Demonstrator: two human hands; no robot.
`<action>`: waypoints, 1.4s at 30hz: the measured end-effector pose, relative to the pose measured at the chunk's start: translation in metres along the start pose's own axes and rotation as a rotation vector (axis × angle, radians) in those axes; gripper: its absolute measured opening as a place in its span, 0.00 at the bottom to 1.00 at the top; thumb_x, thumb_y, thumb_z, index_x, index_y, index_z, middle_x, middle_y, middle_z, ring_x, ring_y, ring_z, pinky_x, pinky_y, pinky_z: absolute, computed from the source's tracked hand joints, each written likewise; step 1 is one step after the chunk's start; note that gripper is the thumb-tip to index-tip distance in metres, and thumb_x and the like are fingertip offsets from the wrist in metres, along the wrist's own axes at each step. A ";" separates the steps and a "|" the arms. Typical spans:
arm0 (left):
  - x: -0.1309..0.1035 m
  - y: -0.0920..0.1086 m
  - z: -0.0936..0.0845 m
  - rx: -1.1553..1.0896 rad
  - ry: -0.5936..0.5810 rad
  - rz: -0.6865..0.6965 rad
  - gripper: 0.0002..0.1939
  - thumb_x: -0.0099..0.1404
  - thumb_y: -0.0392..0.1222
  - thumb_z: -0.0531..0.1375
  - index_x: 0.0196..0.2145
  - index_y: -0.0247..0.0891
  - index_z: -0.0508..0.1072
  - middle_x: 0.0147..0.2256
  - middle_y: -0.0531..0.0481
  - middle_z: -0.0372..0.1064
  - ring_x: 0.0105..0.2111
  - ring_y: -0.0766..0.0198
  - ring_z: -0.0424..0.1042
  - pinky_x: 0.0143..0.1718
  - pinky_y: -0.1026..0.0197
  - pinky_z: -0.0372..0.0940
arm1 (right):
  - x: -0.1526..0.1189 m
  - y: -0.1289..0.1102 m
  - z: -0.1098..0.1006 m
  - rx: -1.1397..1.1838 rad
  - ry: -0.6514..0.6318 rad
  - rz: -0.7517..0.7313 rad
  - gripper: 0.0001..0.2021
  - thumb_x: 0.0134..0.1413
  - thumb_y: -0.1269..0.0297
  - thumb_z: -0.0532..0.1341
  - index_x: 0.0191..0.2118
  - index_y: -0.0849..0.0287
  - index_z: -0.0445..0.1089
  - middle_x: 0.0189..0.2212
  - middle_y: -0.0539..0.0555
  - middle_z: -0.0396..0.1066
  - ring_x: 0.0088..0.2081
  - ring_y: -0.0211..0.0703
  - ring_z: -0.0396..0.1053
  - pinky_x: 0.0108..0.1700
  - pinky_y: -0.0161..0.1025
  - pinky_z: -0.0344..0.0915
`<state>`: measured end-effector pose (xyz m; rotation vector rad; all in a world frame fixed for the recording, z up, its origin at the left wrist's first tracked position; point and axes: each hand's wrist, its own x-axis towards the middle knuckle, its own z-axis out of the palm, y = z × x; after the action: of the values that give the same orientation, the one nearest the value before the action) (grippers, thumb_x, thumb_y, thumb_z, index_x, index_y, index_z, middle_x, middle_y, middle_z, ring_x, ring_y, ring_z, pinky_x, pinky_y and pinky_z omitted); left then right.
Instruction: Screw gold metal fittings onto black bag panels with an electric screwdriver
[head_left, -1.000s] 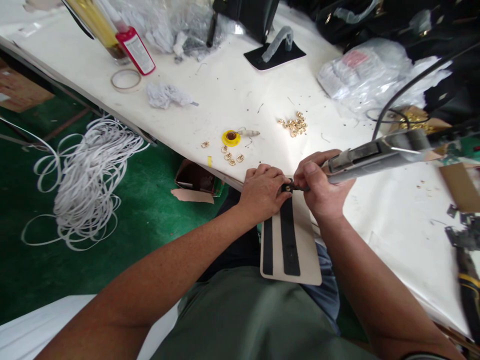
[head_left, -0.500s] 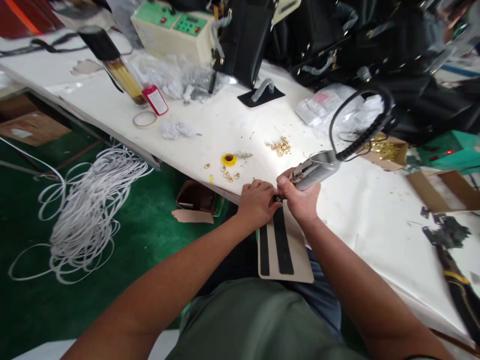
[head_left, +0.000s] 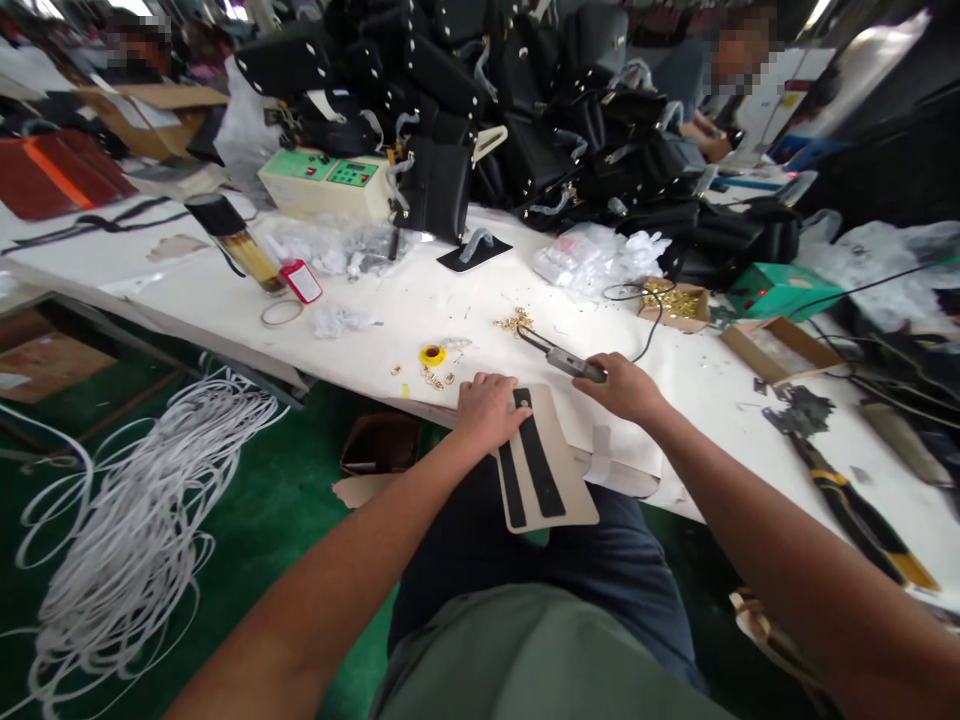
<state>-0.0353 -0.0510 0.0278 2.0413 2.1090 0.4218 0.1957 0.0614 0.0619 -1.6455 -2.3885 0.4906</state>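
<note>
My left hand (head_left: 487, 412) grips the upper left edge of a beige panel (head_left: 568, 455), thumb on top, fingers partly hidden behind. Two black strips (head_left: 541, 455) run lengthwise along the panel, and a small round metal piece shows at the top of the longer one. The panel overhangs the table's front edge above my lap. My right hand (head_left: 619, 388) is closed round a grey corded tool that looks like an electric screwdriver (head_left: 574, 364), held right of the panel and apart from it. Its black cord end points toward a heap of small gold fittings (head_left: 515, 320). The tool's tip is hidden.
A yellow spool (head_left: 433, 356) and several gold rings lie left of the panel. Black bags (head_left: 439, 180) pile up behind. On the right are a box of gold parts (head_left: 679, 303), an open carton (head_left: 780, 350) and yellow-black pliers (head_left: 855, 510). A co-worker sits far back.
My right hand has moved the tool away from the panel, to the right, and tilted it flatter. My left hand stays on the panel. The view has lifted, showing more background.
</note>
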 end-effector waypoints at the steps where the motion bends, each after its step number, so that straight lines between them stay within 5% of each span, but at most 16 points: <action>1: 0.001 0.000 -0.001 0.014 -0.001 0.000 0.24 0.67 0.56 0.65 0.55 0.42 0.73 0.53 0.43 0.75 0.56 0.45 0.66 0.55 0.44 0.61 | -0.003 0.011 0.004 -0.069 -0.039 0.028 0.20 0.59 0.49 0.66 0.51 0.56 0.77 0.49 0.60 0.75 0.42 0.52 0.74 0.40 0.43 0.67; 5: 0.001 0.002 -0.004 0.066 -0.007 -0.008 0.26 0.67 0.59 0.64 0.55 0.40 0.74 0.52 0.39 0.73 0.56 0.42 0.65 0.56 0.41 0.61 | -0.031 0.029 0.008 -0.157 0.113 0.031 0.23 0.60 0.55 0.65 0.58 0.56 0.74 0.57 0.64 0.72 0.54 0.62 0.71 0.51 0.51 0.67; 8: -0.001 0.003 -0.004 0.094 -0.004 -0.028 0.28 0.68 0.60 0.62 0.57 0.39 0.73 0.53 0.39 0.72 0.57 0.42 0.65 0.56 0.43 0.62 | -0.082 0.027 0.002 0.102 0.271 0.091 0.21 0.60 0.47 0.66 0.50 0.57 0.77 0.48 0.61 0.78 0.50 0.60 0.74 0.50 0.51 0.68; 12: -0.006 0.000 -0.002 0.095 0.022 -0.043 0.29 0.68 0.60 0.62 0.59 0.38 0.72 0.52 0.38 0.72 0.56 0.43 0.66 0.55 0.45 0.64 | -0.174 0.015 0.017 0.729 0.091 0.405 0.29 0.58 0.32 0.62 0.37 0.58 0.76 0.29 0.56 0.77 0.32 0.52 0.75 0.37 0.45 0.70; 16: -0.017 -0.001 0.001 0.086 0.077 -0.044 0.28 0.68 0.59 0.62 0.58 0.38 0.73 0.52 0.39 0.73 0.55 0.43 0.67 0.55 0.46 0.65 | -0.224 -0.013 0.056 1.292 -0.124 0.499 0.33 0.55 0.31 0.64 0.48 0.60 0.77 0.41 0.62 0.80 0.39 0.56 0.79 0.39 0.47 0.75; 20: -0.039 -0.005 0.003 0.049 0.152 -0.060 0.27 0.69 0.56 0.62 0.59 0.37 0.72 0.51 0.38 0.74 0.55 0.43 0.69 0.55 0.46 0.66 | -0.213 -0.038 0.070 1.453 -0.007 0.435 0.26 0.51 0.45 0.73 0.49 0.58 0.78 0.46 0.60 0.81 0.44 0.58 0.78 0.46 0.49 0.76; 24: -0.073 -0.016 0.000 -0.057 0.253 -0.105 0.27 0.69 0.52 0.63 0.59 0.34 0.70 0.51 0.37 0.75 0.53 0.43 0.71 0.57 0.43 0.67 | -0.196 -0.035 0.045 1.216 0.004 0.283 0.18 0.58 0.49 0.69 0.46 0.57 0.79 0.40 0.55 0.80 0.40 0.54 0.77 0.45 0.46 0.73; 29: -0.120 -0.013 -0.022 -0.224 0.512 -0.005 0.33 0.66 0.47 0.67 0.64 0.35 0.63 0.58 0.35 0.70 0.59 0.43 0.68 0.62 0.40 0.65 | -0.177 -0.042 -0.002 0.561 -0.042 -0.280 0.10 0.68 0.60 0.60 0.43 0.57 0.78 0.33 0.53 0.74 0.34 0.44 0.70 0.37 0.38 0.64; 33: -0.144 0.007 -0.040 -0.400 0.480 0.121 0.38 0.62 0.45 0.70 0.66 0.42 0.61 0.57 0.40 0.70 0.58 0.49 0.70 0.61 0.46 0.68 | -0.153 -0.075 -0.013 0.348 -0.198 -0.619 0.14 0.66 0.69 0.56 0.50 0.55 0.77 0.37 0.54 0.75 0.36 0.42 0.71 0.38 0.37 0.62; 38: -0.156 0.014 -0.032 -0.280 0.724 0.047 0.44 0.64 0.46 0.71 0.70 0.39 0.55 0.61 0.34 0.65 0.62 0.45 0.67 0.63 0.41 0.67 | -0.119 -0.126 0.005 0.539 -0.305 -0.324 0.08 0.63 0.64 0.58 0.34 0.58 0.73 0.27 0.49 0.72 0.30 0.40 0.67 0.31 0.35 0.60; 42: -0.163 -0.008 -0.004 -0.208 0.673 0.026 0.45 0.63 0.50 0.71 0.71 0.38 0.56 0.62 0.32 0.65 0.63 0.41 0.67 0.62 0.40 0.69 | -0.097 -0.164 0.022 0.874 -0.496 -0.171 0.09 0.58 0.63 0.62 0.40 0.59 0.77 0.31 0.48 0.75 0.31 0.40 0.69 0.31 0.34 0.63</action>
<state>-0.0369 -0.2143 0.0173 1.9815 2.2259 1.4351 0.0813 -0.0861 0.1060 -0.9773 -2.0350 1.7509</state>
